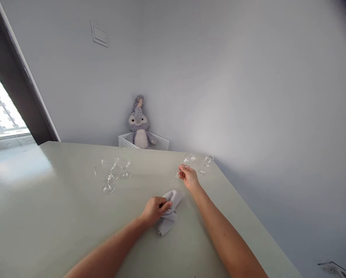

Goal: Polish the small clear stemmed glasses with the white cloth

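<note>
While the left hand (155, 210) grips a gray cloth (167, 224), right hand (188, 177) gripping a tilted glass (189, 158) near the table's (60, 216) far right corner, upright glass (208, 160) beside it, three glasses (111, 164) farther left, basket (161, 144) (plush rabbit (140, 138) inside) beyond the far edge.

We seem to be in a home: near the frame's centre we see a plush toy (139, 125) in a white basket (162, 144), stemmed glasses (125, 169) on a counter (74, 231), and a wall switch (99, 35) upper left.
</note>
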The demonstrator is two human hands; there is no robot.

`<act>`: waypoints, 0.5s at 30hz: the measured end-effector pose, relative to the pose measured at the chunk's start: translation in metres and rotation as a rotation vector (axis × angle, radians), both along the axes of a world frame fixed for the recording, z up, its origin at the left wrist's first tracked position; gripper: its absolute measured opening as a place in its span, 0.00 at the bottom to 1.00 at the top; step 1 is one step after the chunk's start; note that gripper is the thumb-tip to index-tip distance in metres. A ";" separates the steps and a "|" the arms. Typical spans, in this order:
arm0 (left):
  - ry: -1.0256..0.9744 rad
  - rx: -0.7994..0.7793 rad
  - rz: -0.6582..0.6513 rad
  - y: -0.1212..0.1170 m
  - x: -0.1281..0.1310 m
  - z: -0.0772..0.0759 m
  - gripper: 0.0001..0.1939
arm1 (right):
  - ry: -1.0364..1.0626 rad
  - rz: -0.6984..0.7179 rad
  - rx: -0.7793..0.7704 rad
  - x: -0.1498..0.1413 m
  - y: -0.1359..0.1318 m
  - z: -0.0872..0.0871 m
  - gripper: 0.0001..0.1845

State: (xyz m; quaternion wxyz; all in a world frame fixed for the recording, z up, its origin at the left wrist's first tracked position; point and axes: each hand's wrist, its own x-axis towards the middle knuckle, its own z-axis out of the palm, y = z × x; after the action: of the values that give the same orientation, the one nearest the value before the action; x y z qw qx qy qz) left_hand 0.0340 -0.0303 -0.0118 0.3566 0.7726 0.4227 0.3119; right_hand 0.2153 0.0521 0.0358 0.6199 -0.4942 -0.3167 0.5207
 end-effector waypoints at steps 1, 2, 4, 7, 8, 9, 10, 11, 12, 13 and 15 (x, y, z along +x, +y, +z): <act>-0.007 -0.019 -0.025 0.000 0.000 -0.001 0.24 | -0.046 -0.058 0.005 0.008 0.006 0.000 0.11; -0.010 -0.037 -0.044 0.000 0.000 -0.001 0.24 | -0.090 -0.112 0.006 0.015 0.011 -0.002 0.11; -0.012 -0.061 -0.050 0.000 0.001 0.000 0.24 | -0.170 -0.203 0.002 0.029 0.020 -0.007 0.11; -0.016 -0.087 -0.051 0.000 0.001 0.001 0.24 | -0.255 -0.290 -0.011 0.044 0.030 -0.018 0.10; -0.021 -0.095 -0.053 0.001 0.001 0.001 0.24 | -0.276 -0.311 -0.015 0.047 0.033 -0.021 0.09; -0.026 -0.104 -0.054 0.001 0.001 0.001 0.25 | -0.294 -0.328 -0.019 0.051 0.035 -0.024 0.09; -0.030 -0.113 -0.053 0.001 0.001 0.000 0.25 | -0.309 -0.342 -0.024 0.053 0.038 -0.026 0.09; -0.030 -0.118 -0.050 0.002 0.001 0.000 0.25 | -0.322 -0.355 -0.028 0.055 0.040 -0.027 0.08; -0.028 -0.120 -0.045 0.002 0.001 -0.001 0.25 | -0.332 -0.365 -0.031 0.057 0.042 -0.028 0.08; -0.027 -0.121 -0.042 0.002 0.001 -0.001 0.24 | -0.339 -0.374 -0.033 0.059 0.044 -0.028 0.07; -0.027 -0.125 -0.040 0.002 0.001 -0.002 0.24 | -0.347 -0.385 -0.035 0.060 0.048 -0.028 0.06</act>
State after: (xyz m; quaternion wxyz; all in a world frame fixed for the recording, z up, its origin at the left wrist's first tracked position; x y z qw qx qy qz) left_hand 0.0353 -0.0285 -0.0134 0.4159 0.7528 0.4211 0.2881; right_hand 0.2754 0.1001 0.0075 0.6354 -0.6379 -0.3094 0.3059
